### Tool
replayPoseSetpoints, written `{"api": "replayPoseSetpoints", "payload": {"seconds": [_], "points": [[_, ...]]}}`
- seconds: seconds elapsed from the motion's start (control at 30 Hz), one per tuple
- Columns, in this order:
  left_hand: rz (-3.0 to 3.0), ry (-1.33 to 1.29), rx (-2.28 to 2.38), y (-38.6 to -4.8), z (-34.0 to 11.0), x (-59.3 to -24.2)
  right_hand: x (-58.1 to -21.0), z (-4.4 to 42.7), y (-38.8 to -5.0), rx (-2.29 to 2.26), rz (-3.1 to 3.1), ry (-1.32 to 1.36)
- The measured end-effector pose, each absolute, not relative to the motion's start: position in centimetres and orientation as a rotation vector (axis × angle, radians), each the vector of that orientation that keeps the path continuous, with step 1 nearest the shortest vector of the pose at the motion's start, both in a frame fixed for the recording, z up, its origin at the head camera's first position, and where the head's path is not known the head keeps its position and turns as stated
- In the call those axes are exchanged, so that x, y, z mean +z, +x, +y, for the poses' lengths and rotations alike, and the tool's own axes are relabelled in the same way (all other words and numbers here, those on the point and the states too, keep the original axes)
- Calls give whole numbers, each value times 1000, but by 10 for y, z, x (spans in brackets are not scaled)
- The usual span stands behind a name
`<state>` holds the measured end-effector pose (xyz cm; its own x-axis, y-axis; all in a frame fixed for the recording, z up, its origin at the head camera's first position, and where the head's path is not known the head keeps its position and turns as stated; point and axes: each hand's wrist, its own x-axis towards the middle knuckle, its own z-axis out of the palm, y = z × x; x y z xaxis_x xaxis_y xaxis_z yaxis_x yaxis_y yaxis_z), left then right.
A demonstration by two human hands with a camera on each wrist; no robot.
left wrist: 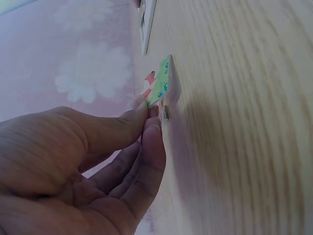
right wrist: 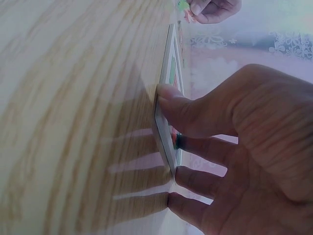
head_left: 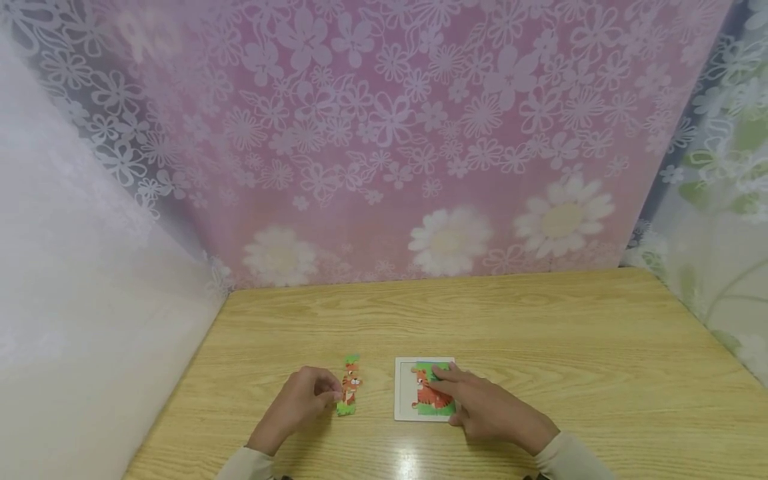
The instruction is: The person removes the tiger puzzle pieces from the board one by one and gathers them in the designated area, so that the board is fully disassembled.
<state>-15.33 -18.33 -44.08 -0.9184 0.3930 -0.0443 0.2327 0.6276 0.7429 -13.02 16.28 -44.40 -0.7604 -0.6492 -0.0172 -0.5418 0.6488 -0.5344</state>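
Note:
My left hand [head_left: 305, 402] pinches the edge of a puzzle piece [left wrist: 164, 83] between thumb and fingertips. That piece has green with teal spots and some orange-red, and it is tilted off the wood. In the head view it belongs to an upright strip of puzzle pieces [head_left: 351, 383] with a tiger picture. My right hand [head_left: 493, 407] rests on the right side of a white puzzle tray [head_left: 405, 420], its fingers spread over the picture and its thumb at the near edge. Inside the tray lie joined tiger pieces [head_left: 425, 400]; the fingers hide part of them, and the tray's left strip shows bare.
Both hands work above a wood-grain table [head_left: 480, 313]. A pink flowered curtain [head_left: 390, 167] hangs behind its far edge. Pale sheets [head_left: 90, 267] stand along the left and right sides. Light glares on the wood in front of the tray.

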Motion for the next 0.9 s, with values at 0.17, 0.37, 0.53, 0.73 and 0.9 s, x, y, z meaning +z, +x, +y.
{"api": "replayPoseSetpoints", "payload": {"seconds": [0.17, 0.37, 0.53, 0.73, 0.9], "points": [[2666, 533, 1168, -152, -183, -444, -442, 162, -129, -750, 2664, -980], [2707, 557, 1118, -151, -183, -448, -442, 162, -128, -744, 2674, -976], [2722, 560, 1095, -149, -182, -448, -443, 162, -129, -736, 2673, -970], [2747, 563, 1082, -150, -182, -450, -444, 162, -130, -738, 2666, -956], [2752, 564, 1083, -150, -183, -452, -445, 162, -131, -731, 2668, -959]]}}
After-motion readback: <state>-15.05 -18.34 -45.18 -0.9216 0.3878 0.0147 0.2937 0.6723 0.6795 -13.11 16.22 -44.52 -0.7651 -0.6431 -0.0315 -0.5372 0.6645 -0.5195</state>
